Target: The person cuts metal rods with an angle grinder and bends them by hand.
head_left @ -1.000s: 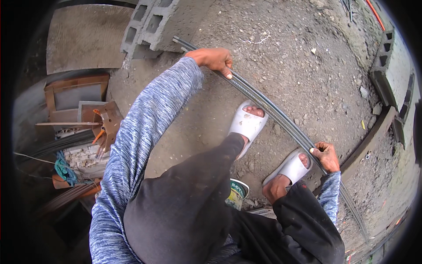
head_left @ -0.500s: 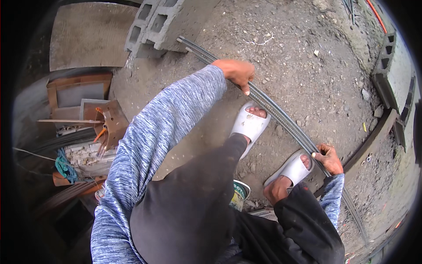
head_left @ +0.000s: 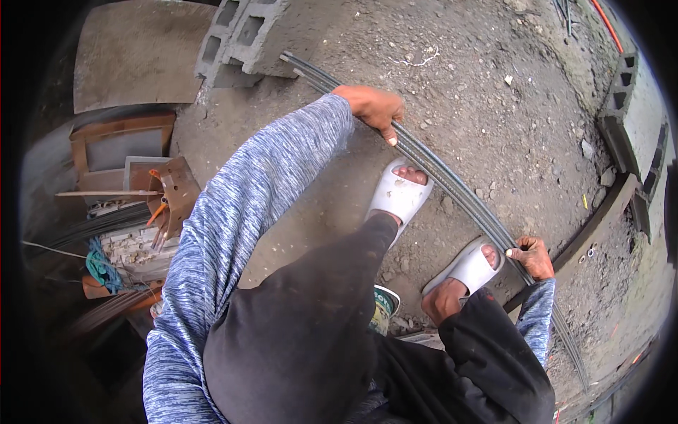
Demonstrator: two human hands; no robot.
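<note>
A bundle of long grey ribbed steel rebars point(head_left: 452, 185) runs slantwise across the view, from the concrete blocks at the upper left to the lower right. My left hand point(head_left: 374, 109) is closed over the bundle near its far end, thumb pointing down along the bars. Farther along, my right hand point(head_left: 531, 257) grips the same bars, its thumb on top. Both rebar ends at the upper left stick out past my left hand. My feet, in white slides point(head_left: 400, 191), stand just on the near side of the bars.
Hollow concrete blocks point(head_left: 244, 35) stand at the upper left, more blocks point(head_left: 625, 106) at the right. A board point(head_left: 134, 56) lies far left, above a pile with orange-handled tools point(head_left: 157, 212) and teal rope point(head_left: 102, 266). A bucket point(head_left: 383, 309) sits between my legs. A curved plank point(head_left: 597, 226) lies right.
My left hand and the bars' far end have shifted slightly left and up. My right hand has moved a little right and down. Both keep their hold on the bars.
</note>
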